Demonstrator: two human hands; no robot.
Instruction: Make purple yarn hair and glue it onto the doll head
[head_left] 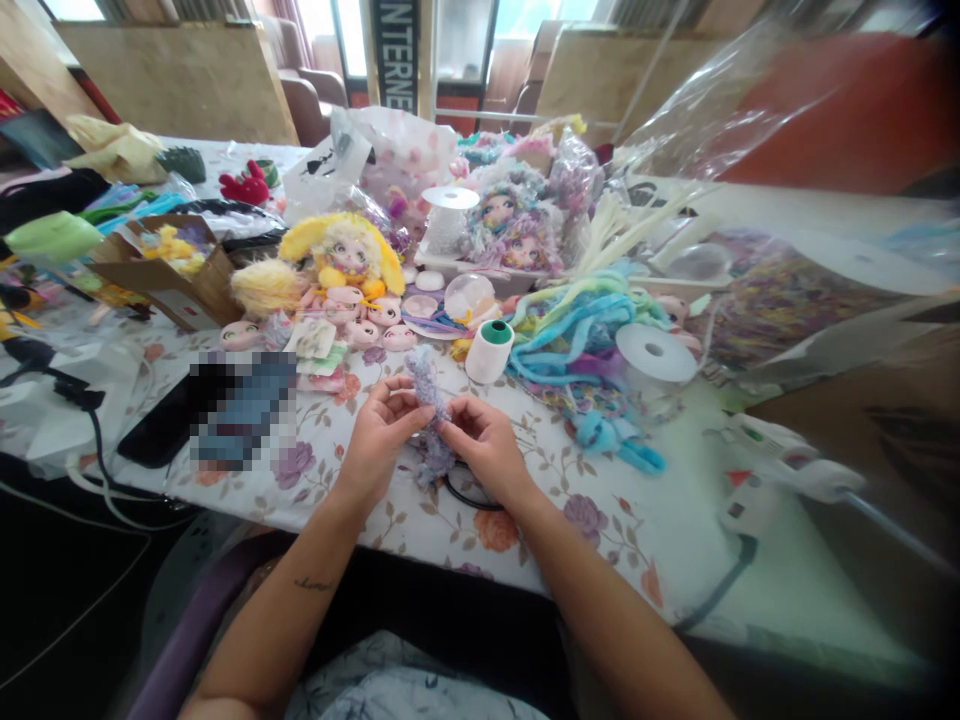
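Note:
Between my two hands is a narrow, fuzzy lavender-grey piece of yarn work [424, 385], held upright over the flowered tablecloth. My left hand [390, 420] pinches it from the left with thumb and fingers. From the right, my right hand [484, 440] grips it at about the same height. Its lower end hangs below my fingertips, close to the cloth. A black cord loop [469, 494] lies on the table under my right hand. Just beyond my hands stands a white thread cone [489, 355] with a green top.
Doll faces [364, 325] and a yellow-hooded doll [349, 255] lie ahead on the left, near a cardboard box [169, 275]. Blue yarn strips [577, 320] and a white spool [656, 353] are on the right. A black phone [161, 425] rests at left; a power strip [787, 460] is at right.

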